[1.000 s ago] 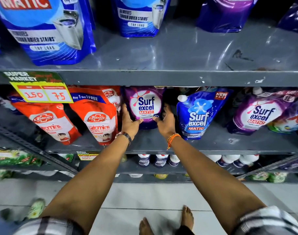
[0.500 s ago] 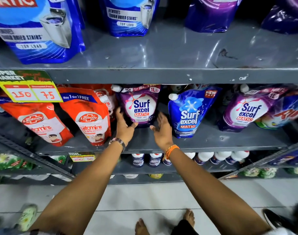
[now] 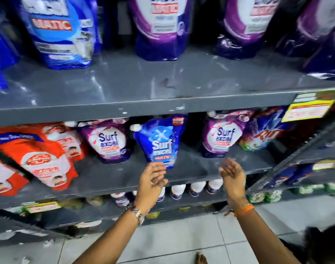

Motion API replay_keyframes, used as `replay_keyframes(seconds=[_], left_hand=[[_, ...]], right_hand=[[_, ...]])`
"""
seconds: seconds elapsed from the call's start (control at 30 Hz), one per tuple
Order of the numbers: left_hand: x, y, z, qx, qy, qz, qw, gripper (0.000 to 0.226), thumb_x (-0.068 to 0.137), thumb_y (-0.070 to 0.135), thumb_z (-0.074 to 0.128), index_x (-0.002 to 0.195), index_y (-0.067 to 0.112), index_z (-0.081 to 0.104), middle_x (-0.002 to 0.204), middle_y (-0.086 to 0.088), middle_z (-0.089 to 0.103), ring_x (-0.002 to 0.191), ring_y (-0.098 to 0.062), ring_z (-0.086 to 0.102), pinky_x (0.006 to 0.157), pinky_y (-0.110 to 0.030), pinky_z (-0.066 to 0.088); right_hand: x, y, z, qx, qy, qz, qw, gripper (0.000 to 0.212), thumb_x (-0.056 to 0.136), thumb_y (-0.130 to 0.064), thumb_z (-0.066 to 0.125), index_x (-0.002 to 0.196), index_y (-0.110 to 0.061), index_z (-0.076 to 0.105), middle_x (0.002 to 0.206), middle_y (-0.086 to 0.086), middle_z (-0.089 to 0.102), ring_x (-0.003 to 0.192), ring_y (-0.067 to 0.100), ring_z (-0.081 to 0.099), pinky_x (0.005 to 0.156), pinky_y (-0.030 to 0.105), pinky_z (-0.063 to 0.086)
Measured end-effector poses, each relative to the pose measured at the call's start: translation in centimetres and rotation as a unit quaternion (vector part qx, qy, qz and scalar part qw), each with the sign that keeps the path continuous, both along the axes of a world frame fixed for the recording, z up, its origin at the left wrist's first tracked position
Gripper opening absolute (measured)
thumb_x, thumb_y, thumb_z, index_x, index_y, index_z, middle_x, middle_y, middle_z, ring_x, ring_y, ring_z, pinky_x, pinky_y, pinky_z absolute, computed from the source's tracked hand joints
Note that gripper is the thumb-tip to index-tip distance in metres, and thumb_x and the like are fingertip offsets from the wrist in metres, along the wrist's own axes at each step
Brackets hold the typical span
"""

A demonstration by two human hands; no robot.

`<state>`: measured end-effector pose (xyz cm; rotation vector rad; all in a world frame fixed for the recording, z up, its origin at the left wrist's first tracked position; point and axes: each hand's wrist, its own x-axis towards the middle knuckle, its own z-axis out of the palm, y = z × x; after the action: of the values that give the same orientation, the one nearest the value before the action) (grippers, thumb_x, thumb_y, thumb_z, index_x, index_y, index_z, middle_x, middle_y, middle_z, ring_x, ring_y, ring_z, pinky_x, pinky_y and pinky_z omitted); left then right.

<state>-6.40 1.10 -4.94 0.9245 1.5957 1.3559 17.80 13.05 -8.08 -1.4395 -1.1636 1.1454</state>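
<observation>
Pouch [image 3: 161, 143] stands tilted, blue, white-capped (label: Surf excel Matic).

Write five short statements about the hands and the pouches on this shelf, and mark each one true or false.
1. The left hand and the right hand both hold nothing. True.
2. The blue Surf excel pouch stands between the left purple pouch and the right purple pouch. True.
3. The right hand grips the blue Surf excel pouch. False: it is open and apart from the pouch, and the left hand is the nearer one.
4. The wristwatch sits on the right wrist. False: the wristwatch is on the left wrist, and the right wrist wears an orange band.
5. The red Lifebuoy pouches lean at the left end of the same shelf. True.
</observation>
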Motion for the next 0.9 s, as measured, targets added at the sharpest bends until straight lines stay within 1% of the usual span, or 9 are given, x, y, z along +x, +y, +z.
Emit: replay_keyframes(seconds=[0.1,0.17,0.3,0.37,0.43,0.5,0.67,0.8,0.9], left_hand=[[4.5,5.0,-0.2,0.007,0.038,-0.064,0.997,0.054,0.077,-0.014,0.069,0.109,0.028,0.056,0.114,0.0,0.066,0.108,-0.018,0.064,0.089,-0.017,0.051],[6.8,8.4,-0.3,0.0,0.054,-0.081,0.995,0.06,0.075,-0.009,0.074,0.121,0.022,0.052,0.123,0.001,0.06,0.115,-0.018,0.059,0.096,-0.02,0.047],[9.9,14.9,-1.6,-0.029,0.09,-0.055,0.994,0.092,0.065,-0.001,0.083,0.141,0.012,0.034,0.145,-0.01,0.044,0.126,-0.017,0.044,0.107,-0.029,0.037],[10.5,17.0,-2.9,-0.031,0.126,-0.055,0.99,0.103,0.056,0.016,0.085,0.142,0.021,0.028,0.145,-0.009,0.045,0.13,-0.02,0.046,0.112,-0.038,0.04],[11.2,18.3,-4.2,-0.035,0.148,-0.051,0.987,0.108,0.055,0.027,0.085,0.144,0.026,0.023,0.146,-0.008,0.046,0.134,-0.024,0.048,0.113,-0.047,0.041],[11.8,18.8,-4.7,-0.038,0.162,-0.029,0.986,0.11,0.061,0.021,0.088,0.149,0.016,0.022,0.15,-0.009,0.045,0.137,-0.026,0.046,0.114,-0.048,0.039],[11.9,18.0,-5.3,-0.019,0.175,0.017,0.984,0.099,0.061,0.025,0.088,0.144,0.024,0.034,0.14,-0.005,0.058,0.128,-0.024,0.056,0.107,-0.048,0.047],[11.3,14.3,-4.9,0.001,0.171,0.005,0.985,0.085,0.06,0.025,0.088,0.134,0.026,0.044,0.127,-0.001,0.066,0.116,-0.02,0.064,0.098,-0.046,0.054],[9.9,9.7,-4.5,0.015,0.129,-0.017,0.991,0.083,0.06,0.029,0.087,0.132,0.029,0.046,0.125,0.001,0.068,0.116,-0.016,0.065,0.096,-0.046,0.056]], right_hand=[[3.4,3.8,1.5,0.01,0.003,-0.008,1.0,0.052,0.09,0.011,0.058,0.139,0.001,0.044,0.142,0.021,0.051,0.125,0.024,0.052,0.086,0.014,0.047],[4.6,5.9,2.2,0.009,0.038,0.0,0.999,0.06,0.087,0.018,0.058,0.141,0.001,0.04,0.146,0.018,0.045,0.133,0.026,0.046,0.085,0.016,0.051],[6.3,9.9,2.4,0.03,0.03,0.131,0.991,0.077,0.083,0.022,0.059,0.149,-0.005,0.029,0.145,0.007,0.04,0.117,-0.007,0.054,0.08,0.007,0.054],[6.7,11.8,2.2,0.011,0.032,0.191,0.981,0.082,0.081,0.02,0.063,0.148,-0.012,0.029,0.145,0.008,0.044,0.118,0.002,0.057,0.092,0.022,0.055],[6.8,13.1,2.1,-0.002,0.035,0.243,0.969,0.079,0.08,0.014,0.067,0.145,-0.016,0.033,0.147,0.015,0.048,0.129,0.026,0.053,0.104,0.043,0.049],[6.5,13.8,1.9,0.009,0.027,0.277,0.961,0.07,0.08,0.006,0.069,0.141,-0.013,0.04,0.142,0.016,0.054,0.133,0.034,0.052,0.108,0.048,0.046],[5.9,12.6,1.8,0.05,-0.01,0.238,0.97,0.051,0.083,0.009,0.069,0.13,-0.002,0.053,0.117,0.0,0.067,0.108,-0.002,0.066,0.097,0.028,0.055],[5.5,8.4,2.6,0.065,0.023,0.226,0.972,0.042,0.084,0.009,0.068,0.123,-0.006,0.059,0.114,0.003,0.07,0.107,0.001,0.068,0.09,0.022,0.056],[4.4,4.4,2.6,0.07,0.027,0.231,0.97,0.035,0.084,0.009,0.069,0.117,0.0,0.062,0.109,0.009,0.073,0.1,0.009,0.071,0.085,0.027,0.059]])
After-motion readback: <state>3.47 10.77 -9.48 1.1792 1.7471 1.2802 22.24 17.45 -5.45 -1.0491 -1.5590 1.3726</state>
